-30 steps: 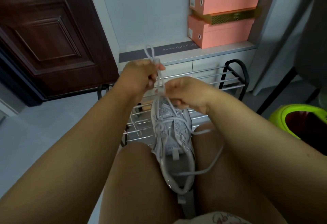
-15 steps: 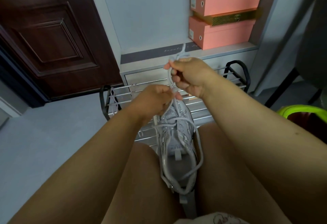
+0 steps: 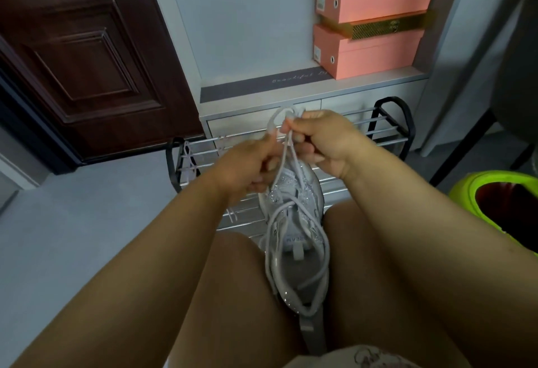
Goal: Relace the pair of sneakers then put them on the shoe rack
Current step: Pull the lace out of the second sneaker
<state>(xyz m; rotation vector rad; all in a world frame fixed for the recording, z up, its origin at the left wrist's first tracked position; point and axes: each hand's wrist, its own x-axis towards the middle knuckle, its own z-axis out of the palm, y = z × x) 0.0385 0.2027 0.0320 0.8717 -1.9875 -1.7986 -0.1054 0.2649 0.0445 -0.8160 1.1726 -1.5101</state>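
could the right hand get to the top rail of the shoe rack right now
Probably not yet. The right hand is pinching the white shoelace of the white glittery sneaker wedged between the knees. The black-framed metal shoe rack sits just beyond, with nothing between.

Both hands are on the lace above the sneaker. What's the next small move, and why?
Probably pull the lace taut. Both the left hand and right hand pinch it above the sneaker, and slack loops still hang over its opening.
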